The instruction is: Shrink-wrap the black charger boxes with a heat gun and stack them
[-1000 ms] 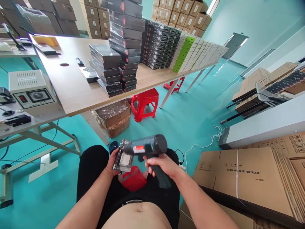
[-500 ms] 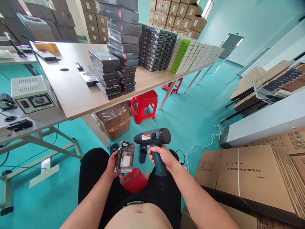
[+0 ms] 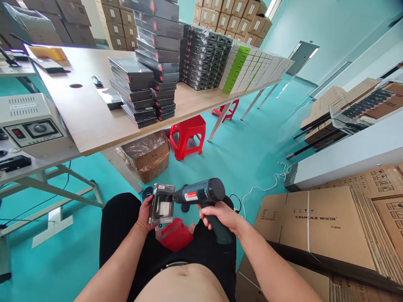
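Observation:
My left hand (image 3: 145, 214) grips a small black retail box (image 3: 161, 205) by its left edge. Through the box's clear front a pale square item shows. In my right hand (image 3: 222, 216) is a dark green heat gun (image 3: 198, 191), with my fingers wrapped round its handle. The gun's nozzle points left, close to the right edge of the box; whether it touches cannot be made out. Below the box, between my legs, part of a red plastic object (image 3: 176, 235) is visible.
Ahead stands a wooden table (image 3: 91, 136) with stacks of black boxes (image 3: 157, 54) and white-green boxes (image 3: 252, 67). A red stool (image 3: 188, 136) and an open carton (image 3: 147, 155) are by it. Flattened cartons (image 3: 315, 226) lie right; a white cable (image 3: 261, 189) crosses the floor.
The heat gun has tilted and its nozzle has come lower and nearer to the box. The box has turned slightly in my left hand. The whole view has shifted a little.

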Demonstrator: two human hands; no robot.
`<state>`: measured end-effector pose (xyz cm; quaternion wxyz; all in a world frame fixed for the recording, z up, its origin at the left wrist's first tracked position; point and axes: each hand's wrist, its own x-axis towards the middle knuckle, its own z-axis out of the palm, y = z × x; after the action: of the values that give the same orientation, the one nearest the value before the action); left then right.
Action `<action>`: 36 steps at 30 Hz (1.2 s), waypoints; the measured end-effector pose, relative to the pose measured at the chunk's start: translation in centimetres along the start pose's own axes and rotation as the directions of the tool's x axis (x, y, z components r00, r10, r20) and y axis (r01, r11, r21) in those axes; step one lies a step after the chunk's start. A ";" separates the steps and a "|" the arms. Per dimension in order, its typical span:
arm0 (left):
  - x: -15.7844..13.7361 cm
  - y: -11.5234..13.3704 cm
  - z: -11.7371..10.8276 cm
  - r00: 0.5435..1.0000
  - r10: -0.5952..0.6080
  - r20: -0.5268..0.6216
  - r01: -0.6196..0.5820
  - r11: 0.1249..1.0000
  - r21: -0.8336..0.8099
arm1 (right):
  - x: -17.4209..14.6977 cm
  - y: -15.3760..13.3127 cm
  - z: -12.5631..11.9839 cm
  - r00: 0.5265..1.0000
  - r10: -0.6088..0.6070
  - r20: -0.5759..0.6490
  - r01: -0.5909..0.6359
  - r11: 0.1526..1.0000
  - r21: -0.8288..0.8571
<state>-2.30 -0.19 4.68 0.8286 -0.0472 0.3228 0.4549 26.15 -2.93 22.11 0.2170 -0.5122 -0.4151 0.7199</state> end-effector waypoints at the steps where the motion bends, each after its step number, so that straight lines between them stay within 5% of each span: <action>1: 0.0 0.0 0.0 1.000 0.001 -0.004 -0.001 1.000 0.002 | 0.2 -0.2 0.1 0.999 -0.009 -0.037 0.009 1.000 0.008; 7: -0.3 0.1 -0.1 0.999 0.032 0.023 -0.031 0.999 -0.011 | -0.8 0.1 -0.4 0.962 0.116 0.246 -0.086 0.988 -0.128; 13: 0.4 -0.2 0.0 0.989 0.144 -0.030 -0.145 0.989 -0.019 | -0.5 1.6 -0.6 0.993 0.028 -0.114 -0.014 0.993 0.120; 19: 2.6 -0.4 -0.8 0.988 0.138 -0.074 -0.141 0.989 -0.036 | -1.4 2.3 2.1 0.993 0.023 0.114 -0.037 0.992 0.118; 24: 2.7 -0.2 -1.3 0.981 0.124 -0.150 -0.144 0.980 -0.135 | -0.2 2.2 3.3 0.992 -0.075 -0.103 0.094 0.975 0.199; 30: 2.7 0.0 -1.2 0.975 0.170 -0.142 -0.190 0.970 -0.150 | -0.3 2.3 3.3 0.999 -0.043 0.012 0.041 0.986 0.161; 36: 2.2 0.1 -0.8 0.974 0.139 -0.177 -0.174 0.965 -0.197 | -0.1 2.9 2.4 0.978 -0.031 -0.208 0.073 0.978 0.196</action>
<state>-1.95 1.17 2.80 0.7513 -0.1463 0.3416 0.5454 24.31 -5.50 20.10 0.3282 -0.5471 -0.3285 0.6964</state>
